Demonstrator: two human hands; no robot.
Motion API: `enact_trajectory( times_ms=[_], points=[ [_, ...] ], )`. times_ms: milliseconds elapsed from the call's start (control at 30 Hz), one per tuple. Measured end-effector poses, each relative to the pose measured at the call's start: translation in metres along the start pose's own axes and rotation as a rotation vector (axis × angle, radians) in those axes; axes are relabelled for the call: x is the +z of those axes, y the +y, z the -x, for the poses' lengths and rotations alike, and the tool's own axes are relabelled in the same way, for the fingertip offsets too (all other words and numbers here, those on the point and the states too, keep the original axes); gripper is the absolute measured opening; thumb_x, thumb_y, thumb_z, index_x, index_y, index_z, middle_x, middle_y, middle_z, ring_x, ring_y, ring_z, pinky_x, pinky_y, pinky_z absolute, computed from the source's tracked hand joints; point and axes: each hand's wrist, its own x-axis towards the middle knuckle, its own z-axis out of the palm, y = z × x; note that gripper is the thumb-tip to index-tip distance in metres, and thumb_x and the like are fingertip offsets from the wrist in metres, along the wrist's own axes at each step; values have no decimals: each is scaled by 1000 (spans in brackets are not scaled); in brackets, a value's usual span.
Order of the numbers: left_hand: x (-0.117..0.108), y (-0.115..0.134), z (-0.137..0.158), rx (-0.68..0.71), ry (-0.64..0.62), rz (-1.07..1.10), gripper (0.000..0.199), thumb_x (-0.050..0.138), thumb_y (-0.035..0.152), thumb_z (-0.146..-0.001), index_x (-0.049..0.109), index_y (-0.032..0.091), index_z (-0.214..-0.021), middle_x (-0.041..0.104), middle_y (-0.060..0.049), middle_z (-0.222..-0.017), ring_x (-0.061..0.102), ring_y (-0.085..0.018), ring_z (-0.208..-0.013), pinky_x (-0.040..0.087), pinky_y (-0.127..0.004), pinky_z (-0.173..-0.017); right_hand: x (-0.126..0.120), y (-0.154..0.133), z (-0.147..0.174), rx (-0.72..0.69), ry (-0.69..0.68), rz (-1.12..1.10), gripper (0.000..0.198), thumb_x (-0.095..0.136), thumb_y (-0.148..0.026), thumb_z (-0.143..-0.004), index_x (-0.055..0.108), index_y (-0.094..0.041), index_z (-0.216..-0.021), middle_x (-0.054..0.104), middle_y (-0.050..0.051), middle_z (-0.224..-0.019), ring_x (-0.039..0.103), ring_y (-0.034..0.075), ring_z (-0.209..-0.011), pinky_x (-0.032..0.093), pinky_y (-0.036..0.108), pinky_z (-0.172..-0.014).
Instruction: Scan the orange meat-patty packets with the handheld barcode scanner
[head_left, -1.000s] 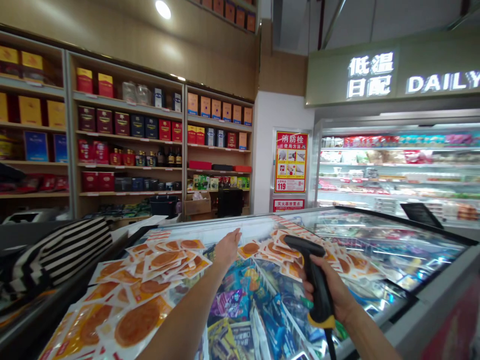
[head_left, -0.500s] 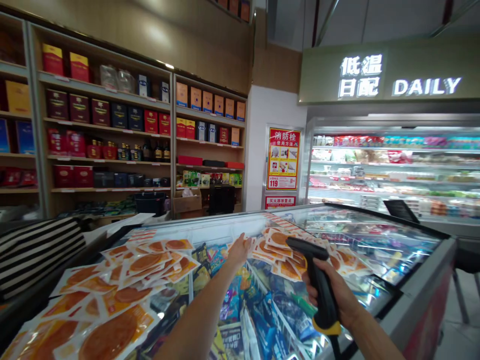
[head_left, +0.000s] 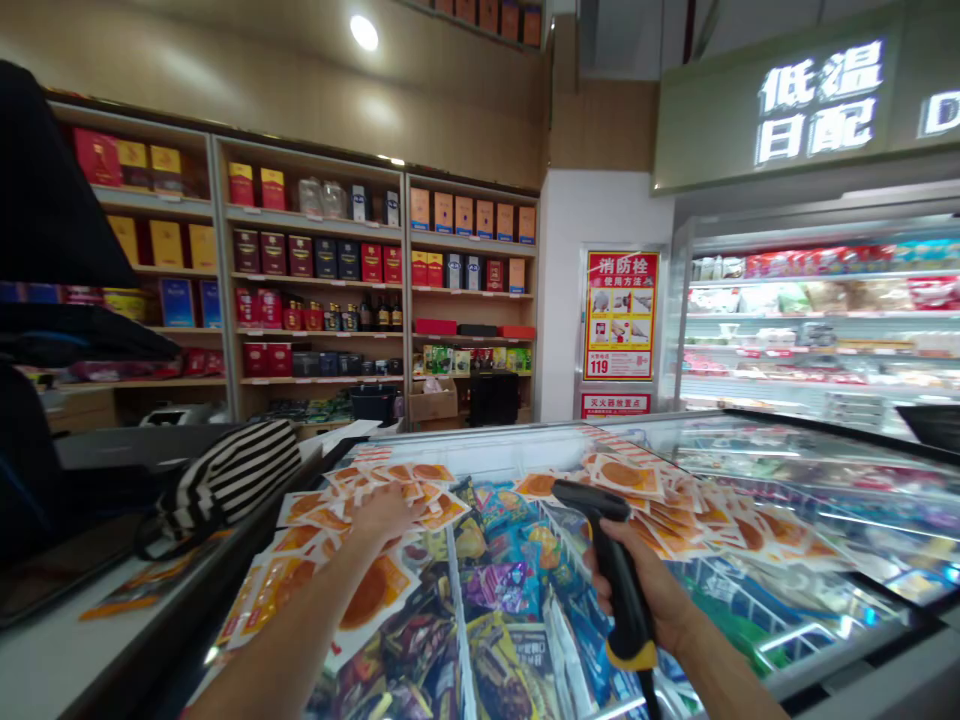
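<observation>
My left hand (head_left: 384, 510) rests over the left pile of flat packets (head_left: 375, 590), its fingers reaching out across the top ones. Each packet is white and orange with a round orange-brown food piece showing. My right hand (head_left: 649, 575) is wrapped around the grip of a black and yellow handheld barcode scanner (head_left: 622, 580); its head points left and a cord hangs from its base. Beyond the scanner lies a second spread of the same packets (head_left: 697, 510). Both piles lie on the glass top of a chest freezer (head_left: 517, 437).
Colourful bagged goods (head_left: 499, 590) show through the freezer glass, split by white wire dividers. At left, a black-and-white striped bag (head_left: 236, 470) sits on a counter beside a loose packet (head_left: 150, 585). Shelves of boxes (head_left: 315, 260) and a lit chiller (head_left: 817, 330) stand behind.
My left hand has moved from beside the right spread of packets to the left pile. The view has swung left. The scanner stays in my right hand.
</observation>
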Motion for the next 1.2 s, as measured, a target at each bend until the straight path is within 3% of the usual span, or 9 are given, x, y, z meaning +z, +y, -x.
enact_trajectory(
  times_ms=[67, 200, 333, 467, 600, 733, 900, 1033, 1200],
  points=[
    [-2, -10, 6, 11, -7, -25, 54, 48, 47, -61, 48, 16, -105, 51, -18, -106, 46, -35, -96, 31, -49, -77, 12, 5, -5, 11, -27, 13, 23, 49, -40, -68, 50, -16, -69, 53, -3, -48, 43, 7, -32, 35, 19, -31],
    [-1, -7, 19, 53, 22, -38, 34, 42, 31, -69, 50, 23, -101, 57, -11, -95, 50, -28, -90, 35, -42, -75, 29, 10, -10, 15, -98, 38, 25, 46, -39, -69, 51, -15, -66, 53, -2, -47, 42, 7, -32, 35, 20, -30],
    [-3, 2, 30, 50, 71, 32, 27, 36, 20, -72, 55, 21, -92, 55, -12, -96, 44, -28, -99, 28, -45, -82, 32, 10, -8, 11, -124, 68, 28, 45, -40, -69, 51, -14, -62, 52, -2, -44, 42, 7, -31, 36, 20, -31],
    [-13, 6, 26, 26, 63, 231, 20, 41, 23, -71, 59, 18, -78, 54, -13, -97, 38, -31, -105, 25, -47, -85, 27, 5, -4, 16, -81, 47, 27, 47, -41, -68, 50, -14, -63, 52, -3, -46, 42, 6, -31, 35, 19, -30],
    [-24, 15, 10, -21, -18, 577, 19, 41, 26, -73, 58, 17, -77, 59, -11, -88, 48, -26, -95, 38, -37, -77, 21, 0, 1, 19, -69, 14, 25, 47, -40, -68, 50, -16, -71, 52, -3, -47, 43, 6, -32, 35, 19, -30],
    [-15, 47, 4, -60, -127, 985, 26, 34, 28, -78, 48, 18, -98, 57, -8, -98, 56, -18, -83, 46, -28, -63, 18, -6, 6, -24, -106, -45, 25, 46, -40, -68, 50, -17, -78, 52, -3, -48, 43, 7, -33, 35, 19, -31],
    [16, 103, 12, -72, -291, 1345, 22, 36, 23, -78, 45, 16, -98, 55, -9, -101, 57, -15, -81, 49, -28, -62, 12, -14, 13, -32, -118, -85, 29, 44, -43, -69, 52, -16, -73, 53, -2, -48, 43, 6, -33, 35, 19, -32],
    [30, 135, 12, -91, -335, 1499, 21, 34, 22, -79, 44, 17, -97, 54, -9, -102, 57, -16, -80, 50, -32, -63, 3, -16, 17, -20, -85, -100, 27, 45, -42, -69, 51, -16, -73, 53, -3, -48, 43, 6, -33, 35, 19, -31],
    [32, 151, 6, -107, -316, 1555, 21, 35, 25, -79, 44, 18, -97, 53, -8, -103, 56, -16, -83, 50, -31, -61, -5, -13, 16, -13, -55, -111, 26, 46, -41, -68, 49, -16, -74, 53, -2, -49, 43, 7, -34, 36, 19, -31]
  ],
)
